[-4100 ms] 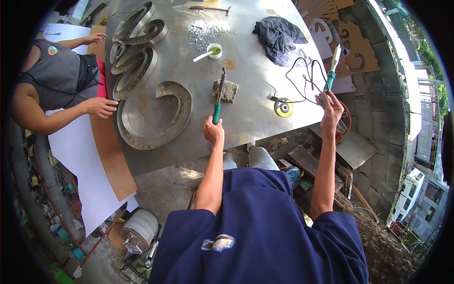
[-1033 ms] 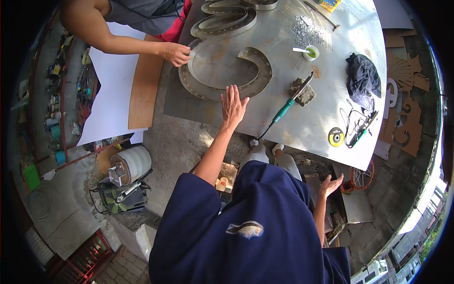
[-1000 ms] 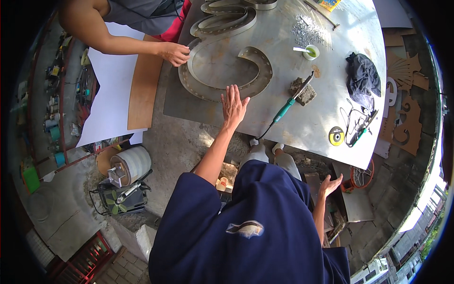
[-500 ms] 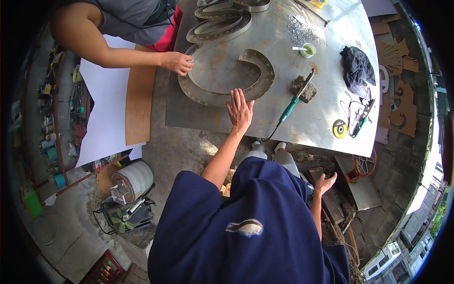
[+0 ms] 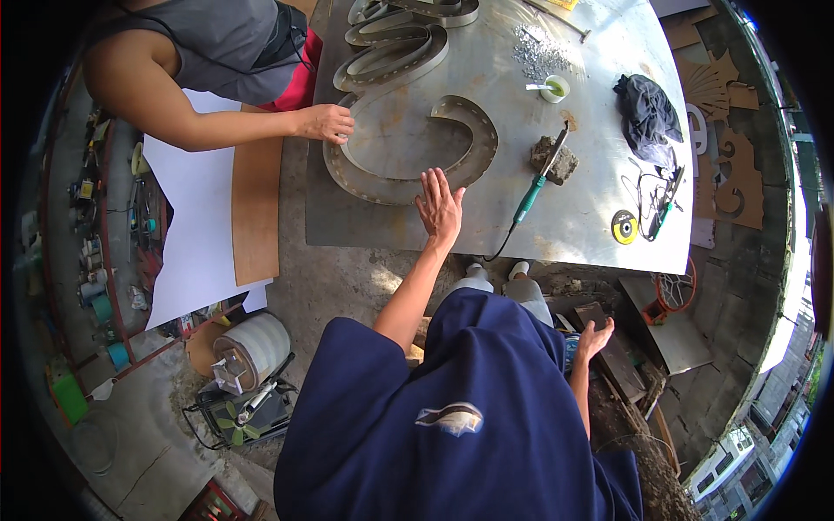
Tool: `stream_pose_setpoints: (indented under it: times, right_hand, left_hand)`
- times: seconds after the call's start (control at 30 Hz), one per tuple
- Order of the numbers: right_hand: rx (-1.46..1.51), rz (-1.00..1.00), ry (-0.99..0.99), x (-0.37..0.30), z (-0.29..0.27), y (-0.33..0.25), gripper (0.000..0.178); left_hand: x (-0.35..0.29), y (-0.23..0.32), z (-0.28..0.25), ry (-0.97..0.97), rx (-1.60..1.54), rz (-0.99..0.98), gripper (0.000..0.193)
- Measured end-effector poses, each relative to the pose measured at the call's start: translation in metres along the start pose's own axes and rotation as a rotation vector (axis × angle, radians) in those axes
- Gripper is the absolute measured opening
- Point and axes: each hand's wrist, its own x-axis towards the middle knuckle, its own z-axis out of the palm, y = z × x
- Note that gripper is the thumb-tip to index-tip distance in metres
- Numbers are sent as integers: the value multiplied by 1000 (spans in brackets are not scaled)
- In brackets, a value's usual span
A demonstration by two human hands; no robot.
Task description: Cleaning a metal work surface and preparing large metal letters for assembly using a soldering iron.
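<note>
On the grey metal counter (image 5: 373,229), toward its near left corner, lies the curled end of a metal strip shape (image 5: 382,190), its hooked band dotted with small marks and joined to further loops that run out at the upper edge. Over its lower curve is the left hand (image 5: 441,208), grip spread flat, fingers straight and holding nothing; whether the fingertips press on the band I cannot tell. A co-worker's hand (image 5: 328,123) is at the shape's left side, fingers bent. To the right, a green-handled iron (image 5: 529,201) leans across a rough block (image 5: 566,167), its black cord dropping past the counter's near edge. Beyond the block come a white cup (image 5: 556,88) with green contents and a scatter of silvery bits (image 5: 539,54). Farther right are a dark crumpled cloth (image 5: 647,113), a yellow-and-black disc (image 5: 624,227) and—just beside it—a second iron (image 5: 667,211). Below the counter's edge, well apart from the shape, the right hand (image 5: 594,337) has its grip loosely parted, with nothing visible in it.
</note>
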Motion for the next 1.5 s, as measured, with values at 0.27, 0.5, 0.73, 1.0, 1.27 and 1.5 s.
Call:
stream_pose_setpoints:
  times: [0.27,0.5,0.73,1.0,1.27,1.5]
  right_hand:
    - [12,-23,-1,2,5,0,56]
    - [12,-17,0,15,-3,0,55]
    - [5,8,-45,16,-2,-5,55]
    - [-12,-47,-65,16,-2,-11,54]
    - [-37,-15,-80,6,-2,6,55]
    - [-129,13,-144,-9,-6,19,53]
  left_hand:
    - [0,0,-9,-40,-56,27,59]
    - [11,5,-42,-16,-452,79,35]
    - [21,-3,-65,-33,-1461,-379,19]
    - [24,-42,-47,-71,-337,84,71]
    - [29,-64,-24,-166,-288,127,72]
    - [138,-117,-54,-133,-150,-208,72]
